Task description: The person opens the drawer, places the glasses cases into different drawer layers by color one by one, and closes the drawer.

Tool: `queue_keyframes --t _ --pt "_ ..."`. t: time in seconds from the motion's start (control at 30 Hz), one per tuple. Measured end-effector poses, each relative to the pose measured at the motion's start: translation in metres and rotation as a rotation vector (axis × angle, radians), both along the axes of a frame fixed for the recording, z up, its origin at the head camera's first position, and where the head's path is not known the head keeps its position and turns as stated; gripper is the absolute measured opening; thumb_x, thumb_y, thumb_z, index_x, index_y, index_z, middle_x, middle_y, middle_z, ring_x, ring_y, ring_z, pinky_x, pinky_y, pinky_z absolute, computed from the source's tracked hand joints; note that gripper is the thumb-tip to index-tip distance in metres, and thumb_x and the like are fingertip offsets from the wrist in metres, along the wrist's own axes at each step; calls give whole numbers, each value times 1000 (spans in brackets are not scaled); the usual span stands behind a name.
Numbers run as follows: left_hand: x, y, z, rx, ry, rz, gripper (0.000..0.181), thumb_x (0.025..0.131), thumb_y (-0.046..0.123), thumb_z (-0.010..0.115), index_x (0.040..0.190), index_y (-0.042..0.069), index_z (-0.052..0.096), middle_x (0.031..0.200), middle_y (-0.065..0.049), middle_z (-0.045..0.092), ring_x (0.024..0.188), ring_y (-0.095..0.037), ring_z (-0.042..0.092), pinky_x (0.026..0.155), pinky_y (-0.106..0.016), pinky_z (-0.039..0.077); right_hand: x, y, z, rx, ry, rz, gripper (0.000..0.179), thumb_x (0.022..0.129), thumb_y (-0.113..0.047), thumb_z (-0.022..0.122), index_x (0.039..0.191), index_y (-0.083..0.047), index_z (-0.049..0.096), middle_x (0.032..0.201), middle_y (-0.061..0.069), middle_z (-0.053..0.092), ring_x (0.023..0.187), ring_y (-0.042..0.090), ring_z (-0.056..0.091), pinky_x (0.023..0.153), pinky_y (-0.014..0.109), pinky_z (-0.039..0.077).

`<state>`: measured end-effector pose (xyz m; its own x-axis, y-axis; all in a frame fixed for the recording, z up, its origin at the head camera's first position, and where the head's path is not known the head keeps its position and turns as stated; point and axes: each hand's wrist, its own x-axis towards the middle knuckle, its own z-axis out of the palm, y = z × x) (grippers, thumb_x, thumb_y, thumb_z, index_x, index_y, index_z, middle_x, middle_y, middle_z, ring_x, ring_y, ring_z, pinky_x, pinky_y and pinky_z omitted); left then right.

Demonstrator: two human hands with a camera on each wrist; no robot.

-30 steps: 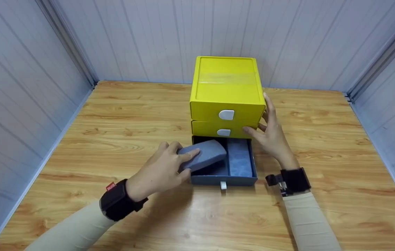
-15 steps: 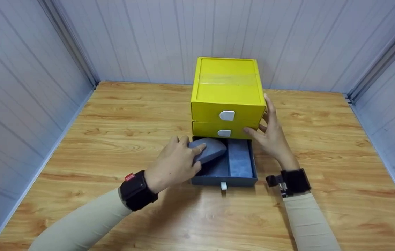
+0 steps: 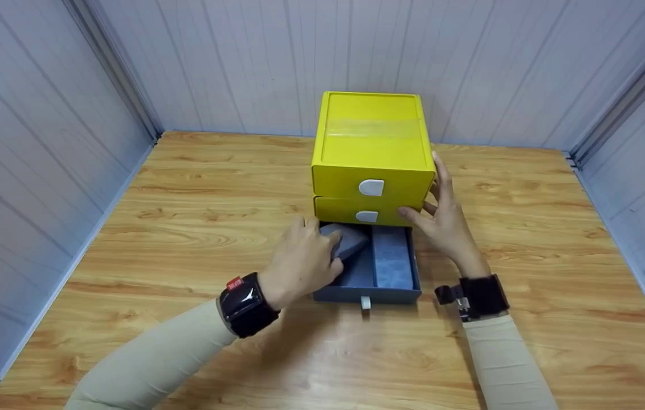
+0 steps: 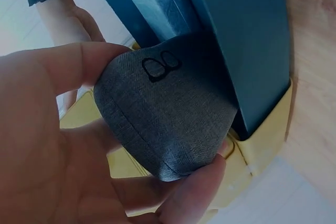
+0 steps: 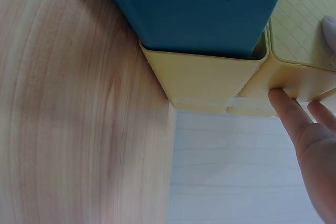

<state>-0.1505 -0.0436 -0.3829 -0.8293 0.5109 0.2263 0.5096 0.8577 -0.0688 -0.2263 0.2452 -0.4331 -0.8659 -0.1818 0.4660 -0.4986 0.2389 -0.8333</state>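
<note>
My left hand (image 3: 302, 259) grips a grey fabric glasses case (image 3: 348, 239), thumb and fingers around its end. A spectacles mark shows on the case (image 4: 165, 103) in the left wrist view. The case is tilted, its far end inside the left part of a pulled-out dark blue drawer (image 3: 365, 294). A lighter blue velvety block (image 3: 392, 259) lies along the drawer's right side. My right hand (image 3: 448, 230) rests on the right front corner of the yellow drawer unit (image 3: 374, 145), thumb on its front and fingers pressed to its side.
Two yellow drawer fronts (image 3: 334, 209) with white tabs sit pushed in above the pulled-out drawer. The unit stands on a wood-grain table (image 3: 214, 188) near the back panel (image 3: 254, 68). Panels also rise at the left and right.
My left hand has moved rightward and slightly up in the head view, carrying the glasses case deeper into the drawer's left part. My right hand keeps its place on the yellow unit.
</note>
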Motion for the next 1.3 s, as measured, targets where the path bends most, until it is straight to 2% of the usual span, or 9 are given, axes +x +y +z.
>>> queue_keyframes --t 0.13,0.33,0.43,0.63,0.83,0.97,1.23,1.3 --pt "-3 6 -4 3 2 25 33 93 41 74 105 10 74 99 -21 70 89 -35 61 67 -40 58 0 2 -1 5 2 -8 108 95 -7 79 172 -28 6 172 1 26 148 30 45 108 43 54" --pt "-7 12 -11 15 -6 58 40 94 45 74 110 8 74 97 -20 69 90 -34 63 66 -40 61 0 1 0 25 7 -12 107 96 -11 80 171 -29 6 173 0 25 148 29 45 108 47 53" --pt "-8 14 -12 26 -18 63 42 94 47 73 110 8 74 94 -19 69 85 -32 63 62 -39 60 0 1 1 27 10 -16 107 96 -12 80 171 -30 7 173 0 25 148 29 45 108 48 53" --pt "-11 18 -16 -14 -25 77 49 96 54 69 113 8 74 94 -17 70 84 -31 68 59 -38 58 0 1 0 36 11 -19 107 96 -12 79 171 -30 6 173 0 24 148 29 45 108 51 53" --pt "-15 23 -20 -99 -83 146 65 96 65 64 138 15 69 113 -20 70 91 -31 70 59 -40 60 0 2 -1 29 10 -10 107 96 -11 79 171 -31 6 172 -2 25 148 27 45 108 47 53" --pt "-15 28 -21 -170 -108 182 73 96 72 59 150 23 62 117 -19 70 90 -29 69 56 -39 59 1 2 -1 19 6 1 108 96 -9 78 171 -32 5 173 -4 23 148 26 45 109 51 52" --pt "-16 33 -24 -208 -102 171 73 94 78 56 132 15 66 102 -16 70 82 -28 68 54 -37 56 0 1 0 17 10 -1 108 96 -10 79 172 -31 5 173 -5 23 148 27 45 108 48 53" --pt "-16 34 -25 -220 -111 173 76 94 79 56 134 16 65 99 -15 70 78 -26 66 53 -35 54 0 1 0 19 11 -3 108 96 -10 79 172 -31 6 173 -5 23 148 26 45 108 46 53"
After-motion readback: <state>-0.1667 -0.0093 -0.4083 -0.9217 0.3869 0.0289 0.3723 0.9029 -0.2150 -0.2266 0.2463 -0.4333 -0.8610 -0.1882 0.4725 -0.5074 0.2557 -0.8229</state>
